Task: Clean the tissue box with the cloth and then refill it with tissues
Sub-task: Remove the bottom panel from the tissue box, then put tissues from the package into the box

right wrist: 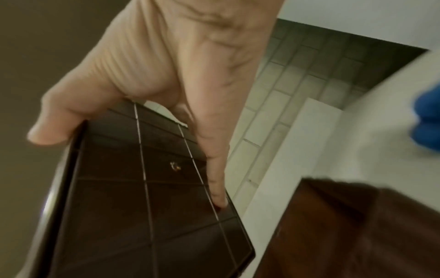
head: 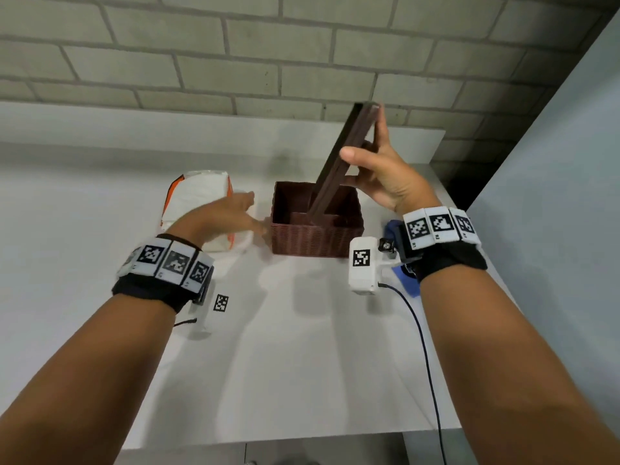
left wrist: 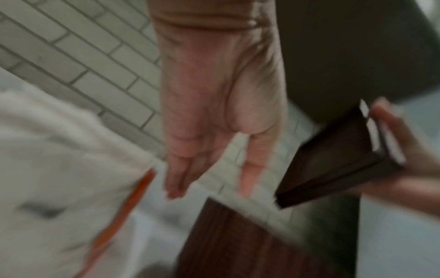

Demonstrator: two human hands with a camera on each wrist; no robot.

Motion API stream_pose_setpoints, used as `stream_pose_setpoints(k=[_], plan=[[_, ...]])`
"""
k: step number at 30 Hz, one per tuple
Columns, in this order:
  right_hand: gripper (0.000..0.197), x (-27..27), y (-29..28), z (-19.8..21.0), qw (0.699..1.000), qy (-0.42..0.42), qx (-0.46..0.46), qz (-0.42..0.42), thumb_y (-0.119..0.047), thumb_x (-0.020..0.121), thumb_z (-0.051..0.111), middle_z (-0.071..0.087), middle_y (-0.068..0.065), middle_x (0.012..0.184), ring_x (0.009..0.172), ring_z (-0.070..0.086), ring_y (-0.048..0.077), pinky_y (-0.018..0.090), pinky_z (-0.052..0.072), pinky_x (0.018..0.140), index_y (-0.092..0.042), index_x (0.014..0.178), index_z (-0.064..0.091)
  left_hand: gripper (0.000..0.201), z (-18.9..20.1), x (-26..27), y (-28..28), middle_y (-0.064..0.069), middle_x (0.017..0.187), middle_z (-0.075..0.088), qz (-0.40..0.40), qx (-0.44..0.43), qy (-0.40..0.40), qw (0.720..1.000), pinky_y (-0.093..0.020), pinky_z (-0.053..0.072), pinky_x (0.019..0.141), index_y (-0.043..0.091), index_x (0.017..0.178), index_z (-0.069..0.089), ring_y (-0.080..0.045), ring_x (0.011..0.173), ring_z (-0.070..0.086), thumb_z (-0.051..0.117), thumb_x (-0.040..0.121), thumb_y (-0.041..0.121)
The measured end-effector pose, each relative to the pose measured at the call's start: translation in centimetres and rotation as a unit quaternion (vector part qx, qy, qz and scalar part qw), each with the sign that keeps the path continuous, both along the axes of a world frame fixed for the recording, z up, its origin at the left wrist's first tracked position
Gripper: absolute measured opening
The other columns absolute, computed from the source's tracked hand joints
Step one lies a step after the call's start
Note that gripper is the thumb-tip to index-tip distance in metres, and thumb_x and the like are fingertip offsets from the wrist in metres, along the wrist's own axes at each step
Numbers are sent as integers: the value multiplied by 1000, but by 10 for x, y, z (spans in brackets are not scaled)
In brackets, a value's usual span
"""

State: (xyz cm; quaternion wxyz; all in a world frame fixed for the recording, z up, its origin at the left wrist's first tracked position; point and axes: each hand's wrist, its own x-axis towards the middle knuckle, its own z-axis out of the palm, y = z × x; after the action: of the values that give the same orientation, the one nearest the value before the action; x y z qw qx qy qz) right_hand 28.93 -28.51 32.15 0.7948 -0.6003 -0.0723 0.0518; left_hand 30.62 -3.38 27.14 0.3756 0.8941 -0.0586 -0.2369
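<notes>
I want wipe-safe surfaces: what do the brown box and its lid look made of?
Tissue box: likely moulded plastic in a matte wicker pattern, judging by its even ribbed walls. Lid: smoother, slightly glossy hard plastic, with moulded ribs catching light.

text: none legible | wristbands [head: 167,261]: coded markers only

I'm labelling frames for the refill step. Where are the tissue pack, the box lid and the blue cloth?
tissue pack [head: 198,196], head view, white top face.
box lid [head: 349,146], head view, dark upper edge.
blue cloth [right wrist: 427,120], right wrist view, bunched blue fold.
</notes>
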Motion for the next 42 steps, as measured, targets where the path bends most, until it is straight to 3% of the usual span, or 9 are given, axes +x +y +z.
stream_pose_setpoints(k=[2, 5, 9, 14, 18, 22, 26, 35, 42], plan=[[127, -9, 5, -7, 994, 8, 106, 15, -6, 50, 90, 63, -1, 80, 84, 65, 15, 49, 57, 73, -45, 141, 11, 18, 13, -4, 2, -14, 110, 55, 74, -46, -26, 996, -30, 43, 90, 7, 103, 57, -24, 105, 53, 57, 86, 2], [119, -23, 15, -18, 983, 7, 180, 26, -12, 40, 94, 64, 0, 76, 90, 61, 21, 54, 54, 76, -42, 128, 20, 22, 29, -19, -8, -15, 86, 64, 181, -175, 39, 967, -21, 57, 65, 2, 80, 59, -18, 65, 68, 47, 97, 11], [111, -48, 28, -33, 979, 18, 200, 32, -10, 40, 94, 61, 5, 83, 91, 62, 26, 56, 54, 79, -33, 124, 26, 43, 30, -42, -17, -23, 96, 64, 144, -292, 206, 923, -27, 59, 65, -11, 104, 55, -26, 85, 65, 29, 103, 23], [109, -79, 29, -48, 993, 49, 111, 12, -10, 41, 94, 62, 13, 101, 96, 68, 26, 48, 56, 82, -13, 130, 32, 26, 18, -62, -14, -13, 92, 62, 172, -289, 220, 916, -23, 58, 54, 1, 92, 55, -19, 82, 61, 34, 101, 12], [102, -105, 16, -52, 996, 90, 0, 24, -28, 43, 93, 65, 6, 108, 94, 70, 19, 43, 59, 79, -18, 130, 40, 25, 8, -74, -10, -10, 87, 61, 191, -268, 198, 923, -25, 57, 49, 4, 85, 54, -20, 77, 61, 35, 100, 8], [35, -121, 6, -51, 981, 168, -95, -1, -42, 90, 54, 66, -2, 109, 107, 62, 17, 46, 58, 84, -20, 116, 57, 25, 3, -85, -8, -9, 86, 62, 199, -227, 177, 937, -25, 57, 46, 6, 86, 55, -21, 75, 62, 37, 101, 15], [39, -125, 11, -61, 944, 277, -171, -57, -45, 99, 35, 67, 1, 101, 95, 63, 16, 32, 59, 61, -17, 110, 60, 30, -5, -95, -15, -11, 90, 62, 192, -185, 175, 948, -31, 53, 59, 7, 86, 56, -23, 76, 63, 39, 100, 27], [32, -121, 13, -92, 891, 417, -150, -97, -32, 102, 36, 62, 9, 83, 73, 60, 24, 30, 55, 53, -10, 86, 53, 35, -23, -98, -3, -11, 113, 56, 201, -112, 119, 966, -27, 47, 68, 4, 114, 52, -19, 79, 60, 42, 98, 34], [40, -106, 13, -90, 830, 362, -408, -117, -34, 98, 48, 55, 19, 106, 69, 58, 27, 37, 55, 54, 1, 117, 51, 23, -28, -97, 56, -4, 91, 65, 241, -80, 84, 964, -21, 43, 60, 9, 104, 60, -13, 70, 60, 49, 96, 28]])
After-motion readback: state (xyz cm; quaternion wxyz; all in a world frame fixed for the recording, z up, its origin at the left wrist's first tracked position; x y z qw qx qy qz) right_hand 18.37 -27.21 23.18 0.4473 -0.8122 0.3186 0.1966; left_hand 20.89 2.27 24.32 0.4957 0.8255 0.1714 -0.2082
